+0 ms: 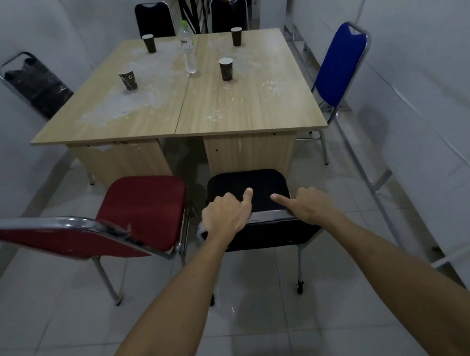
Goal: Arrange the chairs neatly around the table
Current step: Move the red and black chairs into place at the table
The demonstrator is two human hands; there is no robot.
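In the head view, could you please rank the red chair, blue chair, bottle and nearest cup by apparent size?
1. Red chair, though nearness inflates it.
2. Blue chair.
3. Bottle.
4. Nearest cup.

Six metal-framed padded chairs counted: four black (246, 188), (37, 84), (154, 18), (228, 13), one red (143, 207), one blue (341, 63). Two light wood-grain tables (110, 111), (251, 103) stand pushed together. On them: four dark paper cups (128, 80), (226, 69), (149, 43), (236, 36) and one clear plastic bottle (188, 48).
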